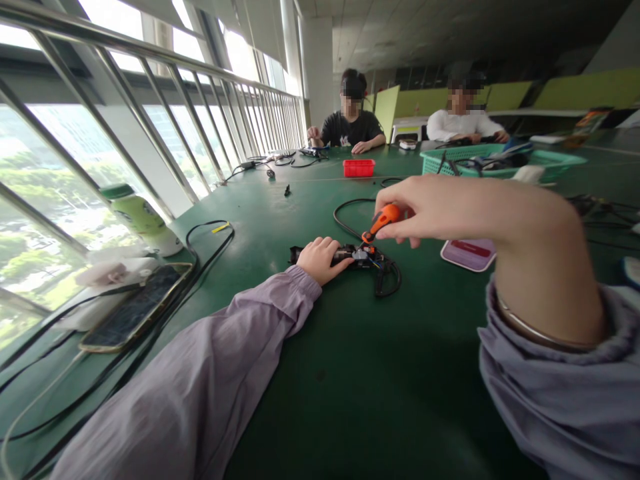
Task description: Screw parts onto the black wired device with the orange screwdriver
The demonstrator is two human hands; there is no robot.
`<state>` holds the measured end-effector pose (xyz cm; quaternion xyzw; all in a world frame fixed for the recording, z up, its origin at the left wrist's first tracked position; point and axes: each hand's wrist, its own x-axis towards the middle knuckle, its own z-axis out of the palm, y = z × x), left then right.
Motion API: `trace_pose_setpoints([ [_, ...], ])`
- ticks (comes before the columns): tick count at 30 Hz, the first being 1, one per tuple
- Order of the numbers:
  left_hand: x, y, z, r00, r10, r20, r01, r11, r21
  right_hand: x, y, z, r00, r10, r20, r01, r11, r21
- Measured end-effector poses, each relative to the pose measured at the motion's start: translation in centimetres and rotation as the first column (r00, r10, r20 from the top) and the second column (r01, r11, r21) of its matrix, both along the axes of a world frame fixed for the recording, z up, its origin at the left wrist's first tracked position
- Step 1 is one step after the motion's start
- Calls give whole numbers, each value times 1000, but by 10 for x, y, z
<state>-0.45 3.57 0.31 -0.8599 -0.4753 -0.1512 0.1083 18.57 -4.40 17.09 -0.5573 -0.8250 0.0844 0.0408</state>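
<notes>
My left hand (323, 260) is wrapped over a black cylindrical device (344, 255) that lies on the green table and presses it down. At the right end of the device, an opened part shows small wires and a grey piece (360, 255). My right hand (407, 210) grips an orange and black screwdriver (385, 219) from above, tilted, with its lower end at that opened part. The screwdriver's tip is too small to make out. A black cable (345, 207) curves behind the device, and a further loop lies at its right end.
To the left are a phone (137, 307), a green-capped bottle (143, 220) and black cables (200, 267). A purple-and-white tray (469, 255) lies right of the device. Farther back stand a red basket (359, 168) and a filled green basket (555, 163). Two people sit across the table.
</notes>
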Motion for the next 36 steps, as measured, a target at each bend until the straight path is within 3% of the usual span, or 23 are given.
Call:
trace_pose_setpoints([
  [7,-1,1,-2,1000,-12,10,12,1000,13,-1,2,1,977,-192,91,192,981,6],
  [14,0,-2,0,1000,-9,12,10,1000,-13,8,7,0,999,-30,22,30,1000,6],
  [18,1,-2,1,1000,-6,1,6,1000,-8,1,6,0,997,-49,55,49,999,0],
  [22,1,-2,1,1000,-1,-8,1,1000,7,-4,9,-4,999,-35,-20,37,990,133],
  [30,0,-2,1,1000,-1,-6,1,1000,-4,12,9,-5,1000,14,9,-16,983,180],
  [32,0,-1,0,1000,-4,-2,4,1000,1,11,7,-2,1000,-14,13,12,988,153],
  [36,0,-1,0,1000,-7,-3,7,1000,6,4,2,2,998,-60,15,60,998,-31],
])
